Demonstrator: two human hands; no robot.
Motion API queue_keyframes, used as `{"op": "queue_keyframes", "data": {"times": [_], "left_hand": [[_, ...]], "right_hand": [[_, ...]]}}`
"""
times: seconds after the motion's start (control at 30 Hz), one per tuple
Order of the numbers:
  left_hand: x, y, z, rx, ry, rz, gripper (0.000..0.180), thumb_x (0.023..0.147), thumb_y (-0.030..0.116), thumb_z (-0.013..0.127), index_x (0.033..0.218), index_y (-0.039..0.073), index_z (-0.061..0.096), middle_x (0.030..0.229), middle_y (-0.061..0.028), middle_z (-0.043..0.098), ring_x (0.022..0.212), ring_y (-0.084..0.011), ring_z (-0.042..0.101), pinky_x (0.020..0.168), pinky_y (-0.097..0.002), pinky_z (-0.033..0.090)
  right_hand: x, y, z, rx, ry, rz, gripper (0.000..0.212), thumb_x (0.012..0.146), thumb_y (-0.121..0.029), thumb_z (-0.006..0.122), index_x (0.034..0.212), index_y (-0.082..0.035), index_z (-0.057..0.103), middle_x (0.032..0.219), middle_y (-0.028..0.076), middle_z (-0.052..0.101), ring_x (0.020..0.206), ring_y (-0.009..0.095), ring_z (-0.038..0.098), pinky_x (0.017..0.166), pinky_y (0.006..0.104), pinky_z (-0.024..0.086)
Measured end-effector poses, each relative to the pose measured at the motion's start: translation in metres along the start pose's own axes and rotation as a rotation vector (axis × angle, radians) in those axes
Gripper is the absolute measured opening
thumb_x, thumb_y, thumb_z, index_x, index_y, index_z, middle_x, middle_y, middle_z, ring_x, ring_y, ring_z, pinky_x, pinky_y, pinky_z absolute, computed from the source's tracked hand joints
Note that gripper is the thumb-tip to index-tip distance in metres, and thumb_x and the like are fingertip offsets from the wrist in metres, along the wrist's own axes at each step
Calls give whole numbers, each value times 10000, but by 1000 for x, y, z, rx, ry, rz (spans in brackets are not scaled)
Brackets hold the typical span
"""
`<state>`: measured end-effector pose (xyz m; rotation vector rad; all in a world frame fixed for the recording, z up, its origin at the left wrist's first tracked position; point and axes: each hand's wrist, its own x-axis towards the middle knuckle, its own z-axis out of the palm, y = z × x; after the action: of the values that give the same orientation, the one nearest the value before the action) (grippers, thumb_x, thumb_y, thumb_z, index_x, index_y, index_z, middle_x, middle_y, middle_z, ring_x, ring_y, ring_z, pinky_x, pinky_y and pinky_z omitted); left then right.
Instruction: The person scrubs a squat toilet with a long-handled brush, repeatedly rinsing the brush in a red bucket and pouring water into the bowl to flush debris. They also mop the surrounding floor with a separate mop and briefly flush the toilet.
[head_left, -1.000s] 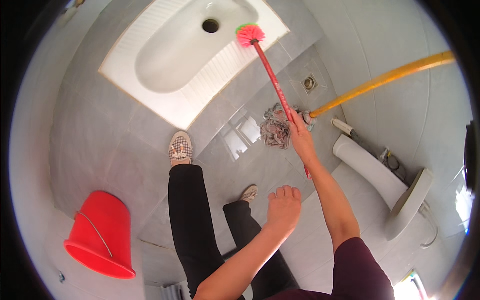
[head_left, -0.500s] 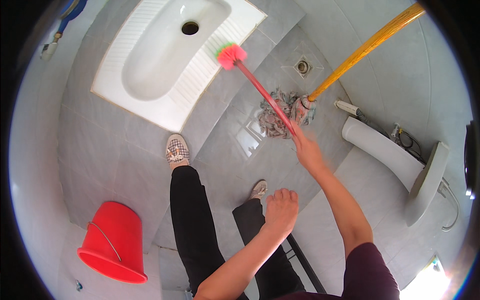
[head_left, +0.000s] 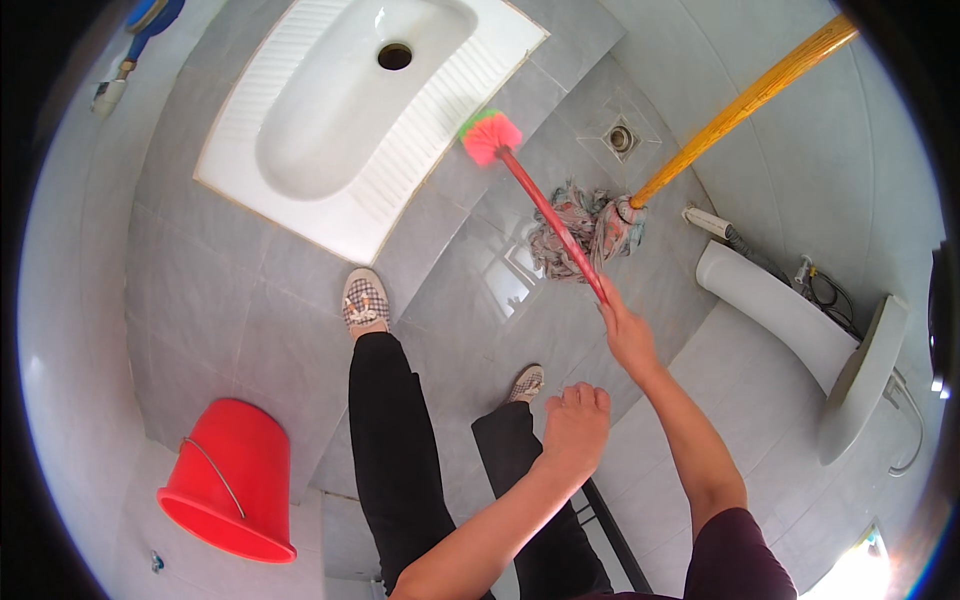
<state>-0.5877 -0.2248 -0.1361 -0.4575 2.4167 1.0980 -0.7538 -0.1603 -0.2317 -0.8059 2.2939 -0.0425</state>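
Note:
My right hand (head_left: 628, 335) is closed around the end of a toilet brush's red handle (head_left: 548, 215). Its pink and green bristle head (head_left: 491, 137) shows in front of the right edge of the white squat toilet (head_left: 385, 215), slightly blurred. I cannot tell whether the bristles touch anything. My left hand (head_left: 577, 430) is curled into a loose fist near my right leg, back of the hand upward, with nothing seen in it. Behind the brush handle, a grey rag mop (head_left: 612, 235) with a yellow handle (head_left: 745, 105) rests on the floor, partly covered by the brush handle.
A red bucket (head_left: 235, 470) stands at the lower left. A floor drain (head_left: 621, 138) lies beyond the mop. At right are a white basin (head_left: 865, 380) and pedestal (head_left: 770, 300). My shoes (head_left: 366, 300) are on grey tiles, which look shiny near the mop.
The brush has moved a little toward me and to the right, its head shifting away from the toilet's ridged edge. My right hand came nearer with it. My left hand remains curled.

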Motion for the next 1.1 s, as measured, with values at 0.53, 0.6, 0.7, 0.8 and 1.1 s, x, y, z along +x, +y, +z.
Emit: {"op": "queue_keyframes", "data": {"times": [0.53,0.6,0.7,0.8,1.1], "left_hand": [[8,-20,-47,-109,44,-39,367,734,133,653,1070,35,542,988,-90,566,884,-212,569,690,-341,453],[8,-24,-55,-123,59,-43,379,732,130,654,1079,30,540,989,-93,566,880,-211,567,683,-340,449],[9,-28,-57,-141,135,-43,347,756,168,635,1070,35,570,969,-95,572,866,-222,561,707,-396,455],[10,-28,-67,-151,152,-45,312,755,165,622,1036,43,566,952,-83,566,839,-205,550,679,-371,435],[8,-38,-71,-171,164,-35,394,717,102,653,1080,30,516,927,-79,525,837,-216,547,663,-347,438]], "right_hand": [[68,-81,-21,630,-39,300,247,889,-170,564,1116,-73,562,685,17,568,615,124,558,540,271,440],[75,-100,-31,697,-52,241,250,890,-164,570,1123,-75,563,679,-1,552,608,87,535,519,232,422],[69,-107,-54,788,-248,408,322,899,-144,555,1219,-108,537,673,-4,552,598,69,524,494,210,388],[56,-39,-33,668,-166,325,357,933,-149,530,1288,-169,512,643,16,530,541,96,514,497,257,439],[116,-56,-61,-190,108,36,453,950,-162,399,1361,-350,433,1015,226,627,890,397,622,754,484,482]]}}
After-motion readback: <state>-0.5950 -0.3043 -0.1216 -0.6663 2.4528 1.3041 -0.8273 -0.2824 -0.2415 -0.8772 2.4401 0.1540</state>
